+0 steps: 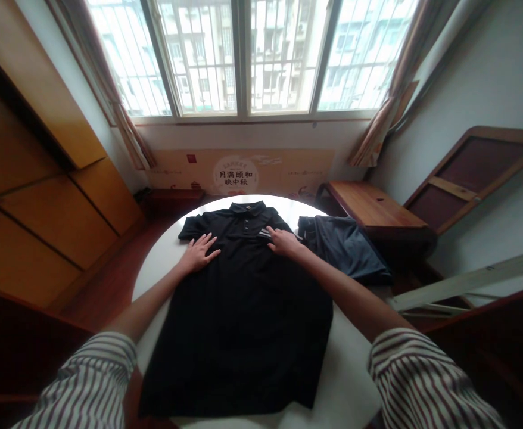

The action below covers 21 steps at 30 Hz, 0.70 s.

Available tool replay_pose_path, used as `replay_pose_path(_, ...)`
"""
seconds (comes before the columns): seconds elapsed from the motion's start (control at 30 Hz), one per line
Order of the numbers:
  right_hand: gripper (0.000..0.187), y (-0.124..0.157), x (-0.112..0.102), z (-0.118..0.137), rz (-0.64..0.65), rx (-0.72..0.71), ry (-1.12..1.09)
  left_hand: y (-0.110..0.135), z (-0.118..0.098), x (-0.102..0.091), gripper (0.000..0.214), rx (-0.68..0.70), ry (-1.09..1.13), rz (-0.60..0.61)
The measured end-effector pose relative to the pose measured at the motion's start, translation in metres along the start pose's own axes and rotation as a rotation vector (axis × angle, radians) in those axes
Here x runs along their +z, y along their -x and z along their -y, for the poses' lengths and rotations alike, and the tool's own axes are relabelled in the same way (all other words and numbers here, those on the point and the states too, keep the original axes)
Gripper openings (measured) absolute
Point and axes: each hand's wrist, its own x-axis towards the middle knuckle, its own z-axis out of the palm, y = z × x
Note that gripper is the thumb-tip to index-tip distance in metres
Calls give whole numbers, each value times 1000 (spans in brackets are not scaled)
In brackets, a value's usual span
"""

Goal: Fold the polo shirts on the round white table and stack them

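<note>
Black polo shirt [243,322]: lying spread out mid-table, collar pointing toward the window, hem toward the person, covering much of the round white table [154,268].
Left hand [201,251]: resting palm down on the shirt's upper left, fingers fanning wide, gripping nothing visible.
Collar [248,208]: sitting at the far end, beyond and between both hands.
Right hand [283,241]: lying over the chest stripes [264,233], index finger extending, others partly curling; cannot tell whether it is pinching cloth.
Dark garment [348,244]: lying, apparently folded, on the table just right of the shirt, neither hand touching it.
Step in hand: seemingly smoothing the shirt's upper part.
Next move: probably calling for light, even pressure, without dragging the collar askew.
</note>
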Motion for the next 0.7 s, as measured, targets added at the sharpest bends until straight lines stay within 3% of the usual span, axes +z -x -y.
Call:
replay_pose_path(0.17, 52, -9, -24, -45, -36, 145, 16, 2, -3, -3, 69, -18, 28, -13)
replay_pose_path(0.33, 52, 5, -46, -58, -435, 499, 118, 2, -3, -2, 68, -25, 40, -27)
replay_pose_path(0.37, 51, 10, -46, -52, -496, 486, 139, 1, -3, -1, 68, -24, 37, -28)
replay_pose_path(0.43, 46, 21, -41, -34, -502, 297, 148, 1, -2, 0, 68, -21, 28, -25)
replay_pose_path(0.57, 40, 41, -4, 12, -199, -177, -32, 2, -3, -1, 69, -29, 8, -6)
replay_pose_path(0.7, 65, 49, 42, 41, 48, -251, -143, 5, -4, -5, 67, -62, -26, 31)
